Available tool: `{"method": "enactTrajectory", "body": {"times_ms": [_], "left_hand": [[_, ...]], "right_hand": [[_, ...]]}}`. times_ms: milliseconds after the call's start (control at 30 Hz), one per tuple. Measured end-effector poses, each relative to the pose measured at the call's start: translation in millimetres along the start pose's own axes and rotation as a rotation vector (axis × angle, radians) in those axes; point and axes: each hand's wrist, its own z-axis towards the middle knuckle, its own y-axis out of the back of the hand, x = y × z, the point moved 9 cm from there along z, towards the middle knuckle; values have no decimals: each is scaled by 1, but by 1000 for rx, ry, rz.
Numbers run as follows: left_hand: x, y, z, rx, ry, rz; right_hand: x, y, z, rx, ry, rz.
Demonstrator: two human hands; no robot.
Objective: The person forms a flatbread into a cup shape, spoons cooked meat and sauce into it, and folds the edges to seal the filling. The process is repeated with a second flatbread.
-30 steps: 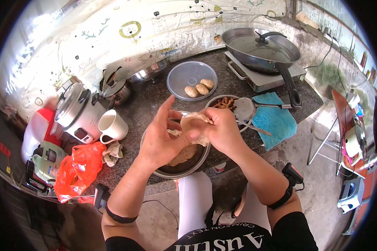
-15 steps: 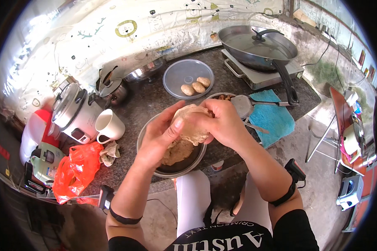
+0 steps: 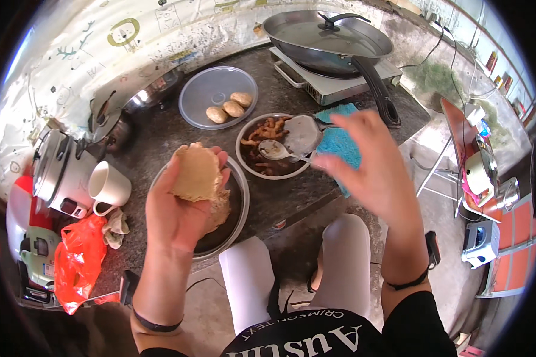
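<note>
A flattened round of beige dough (image 3: 198,174) rests in my left hand (image 3: 171,208), the thumb lying over its edge and the fingers cupped behind. Below it, more dough (image 3: 219,213) sits in a metal bowl (image 3: 242,209). My right hand (image 3: 378,169) hovers at the right with thumb and fingers apart, its thumb close to the handle end of a spoon (image 3: 273,150). That spoon lies across a round dish (image 3: 242,156) of brown, strip-like filling (image 3: 273,129). A broad, flat metal utensil head (image 3: 304,135) lies over the same dish.
Several shaped dough pieces (image 3: 233,108) lie on a clear round lid (image 3: 199,89). Behind stands a lidded pan (image 3: 321,50) on a cooker (image 3: 333,88). A blue cloth (image 3: 342,149) is under my right hand. At left are a white mug (image 3: 110,185), rice cooker (image 3: 62,178) and red plastic bag (image 3: 80,256).
My hands have parted. The left keeps the dough, now flatter; the right let go and moved right towards the spoon. The view has shifted, uncovering the filling dish.
</note>
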Motion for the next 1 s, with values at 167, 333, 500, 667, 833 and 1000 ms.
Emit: {"method": "enactTrajectory", "body": {"times_ms": [167, 333, 500, 667, 833, 1000], "left_hand": [[-2, 3, 5, -14, -16, 26], [-1, 6, 9, -42, -12, 71], [5, -1, 17, 4, 80, 66], [8, -7, 30, -2, 115, 116], [14, -12, 47, 34, 181, 128], [20, -15, 60, 39, 215, 148]], "right_hand": [[-42, -56, -40, 307, -267, 47], [-55, -71, -28, 89, -373, 636], [-36, -86, 2, -5, -266, 916], [-33, -70, 26, -46, -227, 842], [-43, -64, 40, 58, -311, 755], [-50, -88, 33, 169, -463, 740]]}}
